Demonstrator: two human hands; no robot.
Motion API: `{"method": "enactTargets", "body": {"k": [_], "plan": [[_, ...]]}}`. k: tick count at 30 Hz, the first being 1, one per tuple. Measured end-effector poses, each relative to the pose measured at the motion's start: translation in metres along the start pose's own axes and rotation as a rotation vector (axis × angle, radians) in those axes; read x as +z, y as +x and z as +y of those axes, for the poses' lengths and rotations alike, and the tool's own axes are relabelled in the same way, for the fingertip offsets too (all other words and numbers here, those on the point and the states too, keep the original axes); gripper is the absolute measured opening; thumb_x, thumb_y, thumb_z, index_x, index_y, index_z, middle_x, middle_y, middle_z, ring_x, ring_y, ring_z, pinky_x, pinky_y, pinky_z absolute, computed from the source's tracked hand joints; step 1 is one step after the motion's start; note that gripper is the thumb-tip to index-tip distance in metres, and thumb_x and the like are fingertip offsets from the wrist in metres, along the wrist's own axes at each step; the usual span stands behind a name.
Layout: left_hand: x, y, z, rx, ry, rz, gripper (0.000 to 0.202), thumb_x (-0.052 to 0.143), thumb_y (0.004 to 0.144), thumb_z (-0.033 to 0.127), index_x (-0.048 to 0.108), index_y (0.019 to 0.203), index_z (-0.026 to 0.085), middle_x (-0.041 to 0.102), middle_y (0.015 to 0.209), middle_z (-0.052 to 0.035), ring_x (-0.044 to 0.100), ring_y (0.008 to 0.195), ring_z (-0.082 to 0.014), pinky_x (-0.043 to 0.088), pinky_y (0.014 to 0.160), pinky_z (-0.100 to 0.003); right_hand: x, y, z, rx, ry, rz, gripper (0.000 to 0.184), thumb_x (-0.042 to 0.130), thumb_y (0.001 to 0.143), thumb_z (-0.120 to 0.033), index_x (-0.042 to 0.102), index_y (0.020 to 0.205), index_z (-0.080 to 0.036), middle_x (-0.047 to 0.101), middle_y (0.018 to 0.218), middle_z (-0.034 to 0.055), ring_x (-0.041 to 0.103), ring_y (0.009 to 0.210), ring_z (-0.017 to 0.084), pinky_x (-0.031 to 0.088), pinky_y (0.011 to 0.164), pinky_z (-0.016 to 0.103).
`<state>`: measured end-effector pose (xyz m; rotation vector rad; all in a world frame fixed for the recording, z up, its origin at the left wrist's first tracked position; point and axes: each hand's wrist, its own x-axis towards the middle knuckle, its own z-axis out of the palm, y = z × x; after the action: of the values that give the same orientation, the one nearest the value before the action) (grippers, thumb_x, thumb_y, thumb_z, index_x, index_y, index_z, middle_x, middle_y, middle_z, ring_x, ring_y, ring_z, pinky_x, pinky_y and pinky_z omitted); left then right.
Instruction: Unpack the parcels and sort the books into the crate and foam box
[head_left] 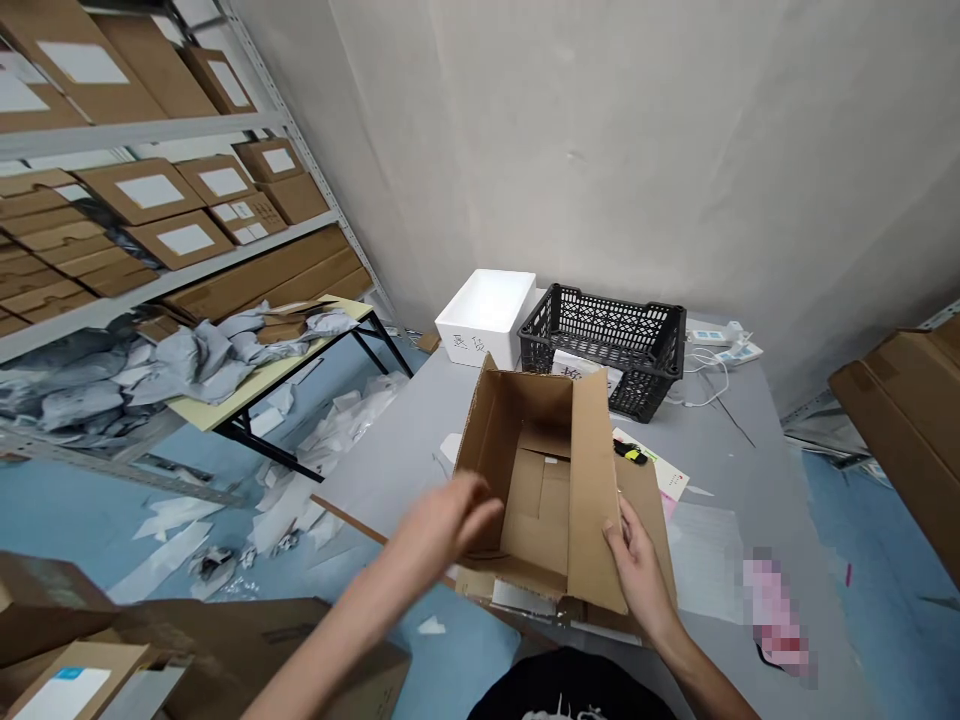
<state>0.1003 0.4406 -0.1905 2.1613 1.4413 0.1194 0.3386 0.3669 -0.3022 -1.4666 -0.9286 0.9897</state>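
An open cardboard box (541, 490) stands on the grey table in front of me, and its inside holds no goods that I can see. My right hand (637, 560) grips the raised right flap (596, 490) near its outer edge, thumb on the inner side and fingers behind. My left hand (457, 510) is at the box's left front edge, slightly blurred, with thumb and forefinger apart and nothing visible between them. Whether it touches the cardboard I cannot tell. Behind the right flap lies a black and yellow object (630, 452), partly hidden.
Beyond the box stand a white foam box (487, 315) and a black plastic crate (604, 345). White power strips (724, 342) with cables lie at the back right. Shelves of cartons (150, 190) and a side table (262, 375) with grey bags are on the left. Cartons (277, 640) stand front left.
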Motion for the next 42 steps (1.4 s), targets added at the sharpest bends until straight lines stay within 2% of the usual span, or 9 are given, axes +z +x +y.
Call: {"method": "enactTargets", "body": {"k": [2,7,10,15,19,25,31,36,42], "plan": [[-0.012,0.025,-0.021,-0.152,0.017,0.219,0.060,0.054,0.077,0.054,0.050,0.123,0.016,0.059,0.119,-0.0156,0.058,0.103,-0.0293,0.046,0.080,-0.035,0.001,-0.002,0.001,0.062,0.037,0.003,0.060,0.050,0.084,-0.051,0.044,0.137,-0.023,0.049,0.139,0.0079,0.045,0.129,0.025,0.039,0.105,0.042],[-0.011,0.052,-0.052,-0.188,-0.207,0.044,0.040,0.053,0.076,0.038,0.057,0.111,0.019,0.067,0.109,-0.0091,0.061,0.099,-0.0270,0.047,0.080,-0.032,0.001,-0.008,-0.002,0.127,0.138,0.003,0.066,0.052,0.082,-0.055,0.041,0.138,-0.022,0.049,0.140,0.0082,0.043,0.130,0.026,0.038,0.106,0.042],[-0.016,0.033,-0.029,-0.205,0.067,0.089,0.029,0.036,0.084,0.026,0.059,0.101,0.021,0.069,0.084,-0.0081,0.065,0.082,-0.0260,0.044,0.072,-0.031,0.002,-0.012,-0.004,0.125,0.160,0.044,0.067,0.049,0.084,-0.056,0.036,0.141,-0.023,0.045,0.143,0.0070,0.040,0.132,0.024,0.037,0.107,0.038],[-0.027,0.002,0.042,-0.205,0.407,0.064,0.048,0.033,0.085,0.018,0.045,0.131,0.021,0.067,0.068,-0.0091,0.066,0.066,-0.0271,0.041,0.059,-0.030,0.005,-0.025,0.018,0.142,0.196,0.090,0.070,0.046,0.084,-0.059,0.027,0.143,-0.026,0.045,0.143,0.0069,0.046,0.128,0.023,0.040,0.104,0.037],[0.009,0.002,0.070,-0.089,0.502,0.004,0.067,0.040,0.075,0.007,0.036,0.141,0.017,0.070,0.100,-0.0186,0.069,0.080,-0.0284,0.047,0.059,-0.030,0.007,-0.039,0.062,0.201,0.218,0.102,0.067,0.051,0.078,-0.064,0.038,0.134,-0.028,0.055,0.133,0.0081,0.053,0.120,0.025,0.047,0.097,0.039],[0.083,0.004,0.067,0.239,0.630,0.177,0.065,0.038,0.077,0.004,0.038,0.141,0.020,0.052,0.134,-0.0173,0.057,0.115,-0.0275,0.055,0.072,-0.029,-0.001,-0.062,0.095,0.435,0.370,0.005,0.061,0.061,0.068,-0.069,0.056,0.109,-0.025,0.065,0.114,0.0081,0.062,0.105,0.028,0.055,0.079,0.042],[0.149,-0.020,0.078,0.482,0.749,0.290,0.059,0.043,0.082,0.010,0.039,0.140,0.015,0.054,0.132,-0.0175,0.057,0.116,-0.0277,0.055,0.081,-0.033,-0.063,-0.077,0.117,0.756,0.175,-0.463,0.070,0.059,0.055,-0.078,0.063,0.092,-0.019,0.070,0.098,0.0112,0.067,0.095,0.028,0.052,0.078,0.040],[0.197,-0.041,0.066,0.497,0.629,-0.003,0.063,0.045,0.081,0.010,0.033,0.143,0.016,0.048,0.137,-0.0182,0.055,0.117,-0.0303,0.056,0.078,-0.036,-0.157,-0.065,0.088,0.751,-0.332,-0.900,0.054,0.046,0.074,-0.067,0.057,0.060,-0.017,0.067,0.060,0.0082,0.064,0.050,0.017,0.041,0.044,0.023],[0.214,-0.052,0.031,0.368,0.453,-0.375,0.074,0.040,0.079,0.007,0.019,0.148,0.020,0.033,0.148,-0.0143,0.041,0.131,-0.0288,0.053,0.086,-0.037,-0.206,0.018,0.009,0.476,-0.309,-0.813,0.051,0.041,0.083,-0.066,0.055,0.071,-0.018,0.063,0.052,0.0033,0.055,0.044,0.012,0.038,0.045,0.023]]}}
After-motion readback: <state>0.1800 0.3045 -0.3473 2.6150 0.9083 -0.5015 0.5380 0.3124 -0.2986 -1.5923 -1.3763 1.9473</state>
